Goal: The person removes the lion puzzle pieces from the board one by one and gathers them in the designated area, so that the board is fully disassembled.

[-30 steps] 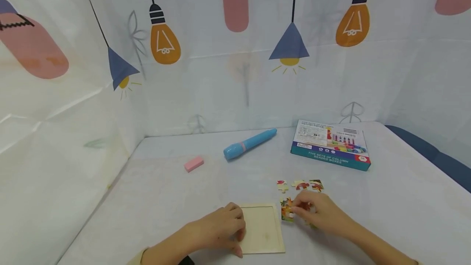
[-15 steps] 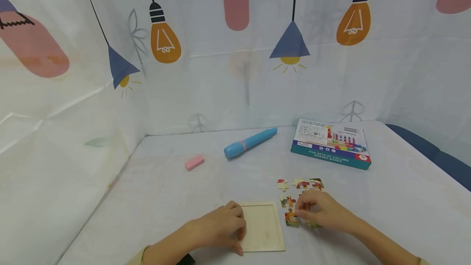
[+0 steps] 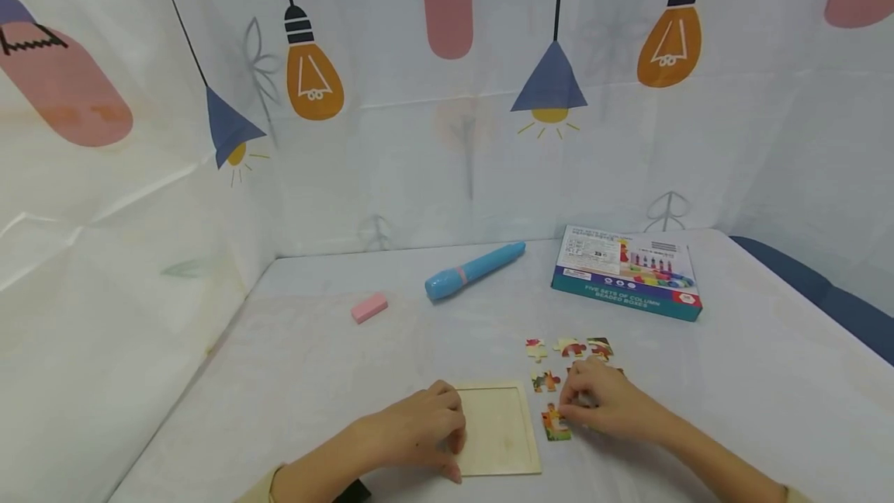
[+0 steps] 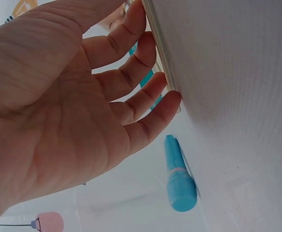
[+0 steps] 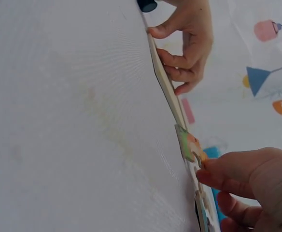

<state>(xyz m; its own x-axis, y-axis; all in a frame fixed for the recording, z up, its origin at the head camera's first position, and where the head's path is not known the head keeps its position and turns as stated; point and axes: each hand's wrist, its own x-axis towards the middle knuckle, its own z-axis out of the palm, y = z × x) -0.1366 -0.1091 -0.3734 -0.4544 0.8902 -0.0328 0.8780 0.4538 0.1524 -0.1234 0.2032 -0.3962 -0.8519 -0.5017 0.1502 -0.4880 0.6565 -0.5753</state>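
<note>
In the head view my left hand (image 3: pixel 422 431) holds the left side of a pale wooden puzzle frame (image 3: pixel 497 431), its fingers bent and the thumb by the near corner. The left wrist view shows those fingertips against the frame's edge (image 4: pixel 161 58). Right of the frame, my right hand (image 3: pixel 611 404) pinches a jigsaw piece (image 3: pixel 556 424) between thumb and forefinger; the right wrist view shows the piece (image 5: pixel 187 142) tilted. Several other jigsaw pieces (image 3: pixel 546 381) lie around that hand, such as a red-and-cream one (image 3: pixel 536 349). Some are partly hidden beneath it.
A light-blue toy microphone (image 3: pixel 475 271) and a pink block (image 3: pixel 369 307) lie farther back. At the back right stands a boxed beaded set (image 3: pixel 627 273). A dark object (image 3: pixel 353 492) shows beside the left forearm. A printed sheet (image 3: pixel 391 169) hangs behind the white table.
My right hand has drawn one jigsaw piece toward the near side, away from the piece it lay against. My left hand has stayed at the frame.
</note>
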